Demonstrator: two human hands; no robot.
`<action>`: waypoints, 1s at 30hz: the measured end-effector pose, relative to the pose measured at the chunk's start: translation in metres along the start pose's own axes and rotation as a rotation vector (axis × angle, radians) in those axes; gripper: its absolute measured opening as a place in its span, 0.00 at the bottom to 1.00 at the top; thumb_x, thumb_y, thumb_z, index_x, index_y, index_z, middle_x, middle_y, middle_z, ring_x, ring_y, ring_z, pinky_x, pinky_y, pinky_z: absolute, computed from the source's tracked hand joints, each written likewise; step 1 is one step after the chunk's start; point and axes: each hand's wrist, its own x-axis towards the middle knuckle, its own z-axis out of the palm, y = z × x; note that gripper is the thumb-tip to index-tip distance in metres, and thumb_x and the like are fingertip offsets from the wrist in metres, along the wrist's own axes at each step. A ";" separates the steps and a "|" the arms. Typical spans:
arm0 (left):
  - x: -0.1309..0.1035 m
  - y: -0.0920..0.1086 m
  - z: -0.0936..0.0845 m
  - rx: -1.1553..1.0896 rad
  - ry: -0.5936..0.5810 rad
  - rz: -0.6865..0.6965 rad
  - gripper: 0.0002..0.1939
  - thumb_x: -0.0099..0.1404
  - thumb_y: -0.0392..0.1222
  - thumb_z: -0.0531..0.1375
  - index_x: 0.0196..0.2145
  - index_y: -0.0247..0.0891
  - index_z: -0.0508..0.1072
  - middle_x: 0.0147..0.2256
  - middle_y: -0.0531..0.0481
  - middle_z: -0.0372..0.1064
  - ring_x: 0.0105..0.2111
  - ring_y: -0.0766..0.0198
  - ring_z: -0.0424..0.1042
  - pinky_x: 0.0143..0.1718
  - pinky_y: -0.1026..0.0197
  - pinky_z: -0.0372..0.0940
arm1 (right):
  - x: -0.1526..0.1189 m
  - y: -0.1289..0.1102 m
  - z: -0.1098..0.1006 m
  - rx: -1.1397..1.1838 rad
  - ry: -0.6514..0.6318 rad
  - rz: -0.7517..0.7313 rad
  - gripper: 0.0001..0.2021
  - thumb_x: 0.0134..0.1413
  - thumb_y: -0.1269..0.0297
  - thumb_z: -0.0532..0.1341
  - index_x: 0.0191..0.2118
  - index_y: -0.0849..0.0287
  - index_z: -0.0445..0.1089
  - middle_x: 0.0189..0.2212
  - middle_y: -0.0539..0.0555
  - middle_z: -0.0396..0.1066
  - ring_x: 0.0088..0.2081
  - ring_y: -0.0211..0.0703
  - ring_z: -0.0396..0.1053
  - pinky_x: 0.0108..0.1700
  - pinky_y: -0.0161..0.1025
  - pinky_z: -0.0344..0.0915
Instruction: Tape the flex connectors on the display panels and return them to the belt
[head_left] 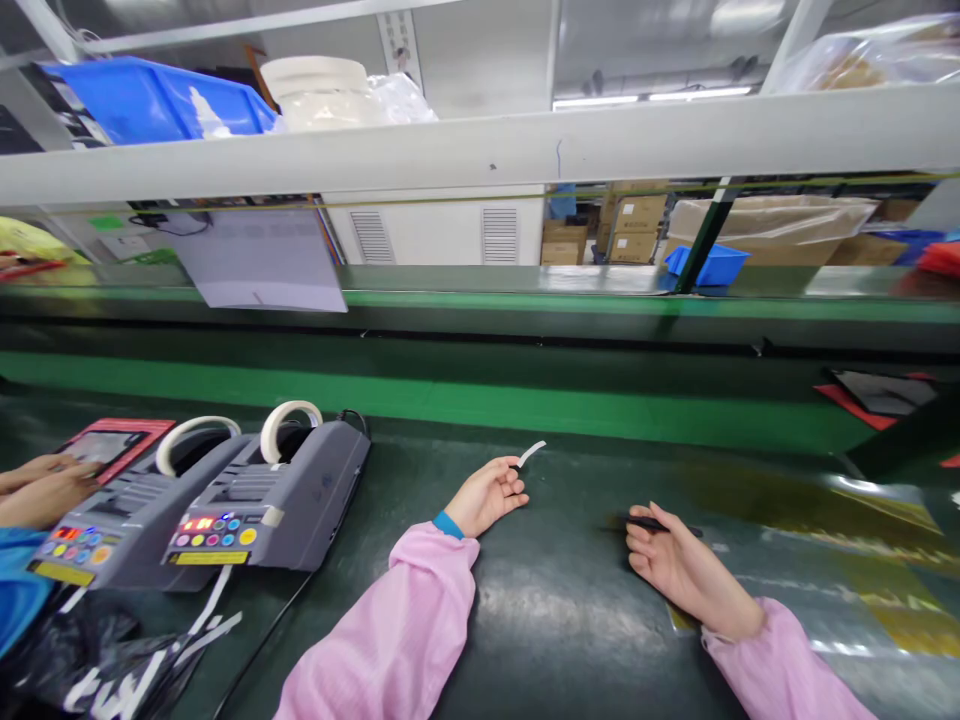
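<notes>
My left hand (489, 498) pinches one end of a short white tape strip (532, 453) between thumb and fingertip. The strip's free end sticks up and to the right, above the dark green tabletop (555, 620). My right hand (686, 575) is closed around a thin black pen-like tool (651, 522). Its tip points left and is smeared; whether it is a pen or tweezers I cannot tell. Under and beside that hand lie clear and amber film sheets (892, 600). Left of my left arm stands a grey tape dispenser (300, 510) with a white tape roll (291, 425) on top.
A second tape dispenser (142, 530) stands at the left. Beyond it, a co-worker's hands (49, 485) touch a red-edged dark panel (120, 445). Loose tape strips (161, 670) and a black cable (262, 645) lie in front. A shelf beam (480, 150) crosses above.
</notes>
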 end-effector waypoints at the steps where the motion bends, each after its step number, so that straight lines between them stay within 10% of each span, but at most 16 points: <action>1: 0.000 0.001 0.001 -0.002 -0.001 -0.001 0.08 0.71 0.42 0.62 0.44 0.34 0.73 0.36 0.52 0.71 0.32 0.66 0.73 0.35 0.59 0.73 | 0.000 0.000 0.001 0.000 0.000 0.000 0.19 0.38 0.58 0.80 0.33 0.60 0.74 0.21 0.44 0.63 0.21 0.30 0.58 0.25 0.31 0.61; 30: -0.004 0.011 0.014 0.009 0.043 0.011 0.07 0.62 0.32 0.66 0.40 0.34 0.76 0.28 0.53 0.66 0.31 0.64 0.72 0.39 0.57 0.72 | -0.003 0.001 0.001 -0.212 -0.109 -0.182 0.19 0.48 0.48 0.74 0.37 0.55 0.71 0.19 0.42 0.60 0.22 0.32 0.56 0.30 0.34 0.60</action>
